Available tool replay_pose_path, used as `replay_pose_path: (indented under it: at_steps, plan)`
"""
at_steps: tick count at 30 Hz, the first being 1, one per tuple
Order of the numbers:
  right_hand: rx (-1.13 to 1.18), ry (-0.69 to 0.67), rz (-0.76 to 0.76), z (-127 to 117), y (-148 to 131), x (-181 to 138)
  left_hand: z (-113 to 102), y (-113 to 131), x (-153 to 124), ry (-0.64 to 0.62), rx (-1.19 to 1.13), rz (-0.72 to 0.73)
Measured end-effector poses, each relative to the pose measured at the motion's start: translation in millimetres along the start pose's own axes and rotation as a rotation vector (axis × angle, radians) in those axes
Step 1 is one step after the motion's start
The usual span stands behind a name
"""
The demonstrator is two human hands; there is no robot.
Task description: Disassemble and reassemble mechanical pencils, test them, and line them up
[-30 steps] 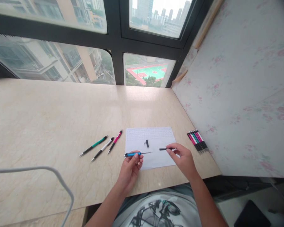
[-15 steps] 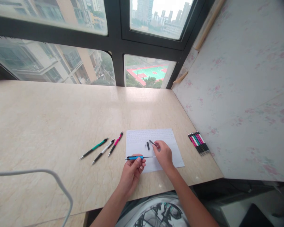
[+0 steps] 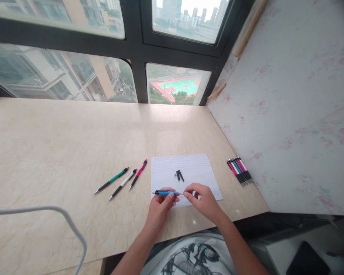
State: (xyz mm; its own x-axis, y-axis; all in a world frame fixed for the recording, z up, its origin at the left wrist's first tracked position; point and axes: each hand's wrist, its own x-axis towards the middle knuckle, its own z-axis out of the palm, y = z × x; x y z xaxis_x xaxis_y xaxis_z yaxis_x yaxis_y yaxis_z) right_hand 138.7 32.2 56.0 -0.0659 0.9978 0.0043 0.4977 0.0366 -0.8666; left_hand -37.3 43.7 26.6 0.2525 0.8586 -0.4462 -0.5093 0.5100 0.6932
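My left hand [image 3: 161, 204] is closed around a blue pen barrel [image 3: 166, 193], held level above the lower part of a written sheet of paper [image 3: 200, 172]. A thin ink refill [image 3: 181, 194] sticks out of the barrel's right end. With thumb and index finger, my right hand [image 3: 202, 198] pinches the refill's outer end. On the paper just beyond my hands lie a black rubber grip [image 3: 177, 175] and a slim dark tube [image 3: 181, 175], side by side. A tiny metallic part [image 3: 175, 175] sits left of them.
Left of the paper lie a green pen [image 3: 111, 180], a white pen [image 3: 122, 184] and a pink pen [image 3: 138, 174]. Several pens [image 3: 239, 170] form a row by the papered wall [image 3: 289, 114]. A grey cable [image 3: 71, 223] arches at lower left. The window [image 3: 177, 84] borders the table's back.
My right hand has put the slim dark tube down beside the rubber grip. It has moved down to the refill and now pinches its end.
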Motion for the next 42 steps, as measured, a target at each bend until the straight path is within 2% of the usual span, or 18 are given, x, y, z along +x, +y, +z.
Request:
replay_pose_path:
  at_steps: [8,15,22,27,34,42]
  plan:
    - [-0.199,-0.026,-0.184,-8.2,0.2,-0.8,-0.6,4.2,1.6,0.012,-0.018,-0.002]
    - [-0.219,-0.001,-0.174,-9.0,-2.9,-2.3,-2.3,3.5,3.9,0.024,-0.027,-0.021]
    - [-0.203,0.022,-0.184,-0.9,-2.6,0.9,-0.5,-0.7,1.3,-0.024,-0.031,-0.044]
    - [-0.201,0.027,-0.191,-5.5,-0.9,0.2,-5.2,-2.4,6.0,0.005,-0.068,-0.031]
    - [-0.235,0.147,-0.076,-18.3,22.1,5.9,-8.3,3.5,9.4,0.076,-0.078,0.027]
    - [-0.205,0.289,0.114,13.7,41.4,45.7,-8.5,-0.1,7.1,0.022,-0.062,0.024]
